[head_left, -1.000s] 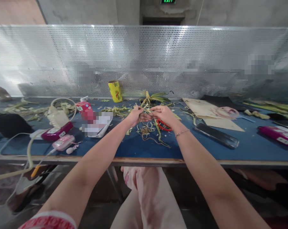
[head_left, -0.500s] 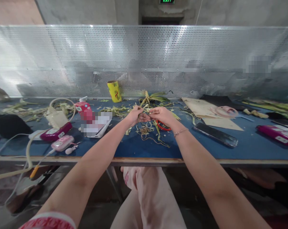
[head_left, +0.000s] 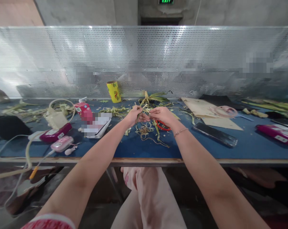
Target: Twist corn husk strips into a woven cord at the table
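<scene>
Over the middle of the blue table, my left hand (head_left: 136,115) pinches a thin leaf strip (head_left: 145,107), pale and dry. Close beside it is my right hand (head_left: 162,114), its thumb and fingertips pressed together; what lies between them is too small to tell. Beneath the hands is a tangle of dry fibres (head_left: 144,129) with loose shreds and a long thin strand. A red ring-shaped item (head_left: 163,126) sits under my right hand, partly covered by it. Just beyond the fingers lies a green leafy stalk (head_left: 158,97).
A yellow tube (head_left: 114,92) stands by the perforated metal screen (head_left: 144,47). To the left are a pink carton (head_left: 83,111), a white device (head_left: 98,125), a magenta box (head_left: 56,133) and cables. A phone (head_left: 215,135), brown paper (head_left: 201,109) and another magenta box (head_left: 277,133) lie right.
The fingers of both hands have shifted very slightly, and the hands stay close together over the same spot. The view has tilted a little; the things on the table have not moved.
</scene>
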`<action>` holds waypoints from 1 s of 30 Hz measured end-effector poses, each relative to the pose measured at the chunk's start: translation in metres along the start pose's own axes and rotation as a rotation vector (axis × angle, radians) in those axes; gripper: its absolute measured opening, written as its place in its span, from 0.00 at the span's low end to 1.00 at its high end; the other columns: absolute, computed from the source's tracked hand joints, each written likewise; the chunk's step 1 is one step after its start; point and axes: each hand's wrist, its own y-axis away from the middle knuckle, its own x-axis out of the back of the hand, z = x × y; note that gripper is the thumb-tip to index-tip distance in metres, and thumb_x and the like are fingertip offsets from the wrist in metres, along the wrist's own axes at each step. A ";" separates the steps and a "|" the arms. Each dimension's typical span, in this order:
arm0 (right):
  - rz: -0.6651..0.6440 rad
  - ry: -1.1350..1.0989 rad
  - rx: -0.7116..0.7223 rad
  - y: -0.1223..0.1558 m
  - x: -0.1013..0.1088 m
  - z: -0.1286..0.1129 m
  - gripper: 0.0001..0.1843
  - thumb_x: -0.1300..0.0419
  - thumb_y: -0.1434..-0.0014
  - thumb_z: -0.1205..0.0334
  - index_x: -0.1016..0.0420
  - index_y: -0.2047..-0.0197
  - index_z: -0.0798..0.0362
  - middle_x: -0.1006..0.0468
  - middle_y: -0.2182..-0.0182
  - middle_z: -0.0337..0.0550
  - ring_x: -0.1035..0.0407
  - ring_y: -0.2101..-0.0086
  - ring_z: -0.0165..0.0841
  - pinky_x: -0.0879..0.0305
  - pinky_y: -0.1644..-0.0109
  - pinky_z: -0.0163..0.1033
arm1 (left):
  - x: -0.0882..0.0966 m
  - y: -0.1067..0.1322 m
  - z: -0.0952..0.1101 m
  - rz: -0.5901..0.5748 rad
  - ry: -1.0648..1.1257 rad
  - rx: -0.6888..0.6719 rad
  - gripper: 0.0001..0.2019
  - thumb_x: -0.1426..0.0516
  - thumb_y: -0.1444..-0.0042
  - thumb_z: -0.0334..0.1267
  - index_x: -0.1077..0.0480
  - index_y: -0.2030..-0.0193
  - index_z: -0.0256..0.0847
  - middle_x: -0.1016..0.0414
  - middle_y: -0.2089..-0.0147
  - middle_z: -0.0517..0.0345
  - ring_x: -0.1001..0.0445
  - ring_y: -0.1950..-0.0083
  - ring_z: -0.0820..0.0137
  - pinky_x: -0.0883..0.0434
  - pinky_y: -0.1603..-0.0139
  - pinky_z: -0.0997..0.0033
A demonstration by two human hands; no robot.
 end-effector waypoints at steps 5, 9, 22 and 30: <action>0.005 0.023 0.021 -0.002 0.002 0.003 0.13 0.31 0.63 0.65 0.29 0.73 0.57 0.25 0.79 0.40 0.30 0.76 0.29 0.29 0.66 0.40 | 0.000 0.000 0.000 -0.016 -0.019 -0.010 0.07 0.52 0.42 0.37 0.51 0.65 0.42 0.27 0.77 0.57 0.24 0.74 0.67 0.29 0.72 0.70; 0.010 0.078 0.058 -0.005 0.004 0.006 0.13 0.32 0.64 0.68 0.29 0.73 0.57 0.25 0.78 0.40 0.30 0.75 0.29 0.31 0.64 0.40 | 0.000 0.000 0.000 -0.017 -0.071 -0.018 0.06 0.54 0.41 0.37 0.51 0.65 0.43 0.28 0.78 0.58 0.24 0.74 0.67 0.29 0.72 0.69; 0.040 0.193 0.159 -0.008 0.004 0.005 0.17 0.32 0.65 0.63 0.30 0.69 0.57 0.29 0.77 0.37 0.35 0.75 0.27 0.37 0.68 0.36 | -0.002 -0.001 -0.001 0.079 0.018 -0.065 0.04 0.56 0.41 0.35 0.51 0.66 0.42 0.31 0.79 0.64 0.25 0.74 0.71 0.28 0.63 0.62; 0.109 0.353 0.232 -0.005 -0.002 0.000 0.16 0.34 0.62 0.61 0.29 0.68 0.56 0.30 0.77 0.37 0.37 0.75 0.27 0.39 0.70 0.35 | -0.012 0.000 -0.005 0.121 0.010 -0.205 0.09 0.50 0.43 0.38 0.51 0.66 0.43 0.33 0.78 0.67 0.27 0.75 0.74 0.29 0.65 0.68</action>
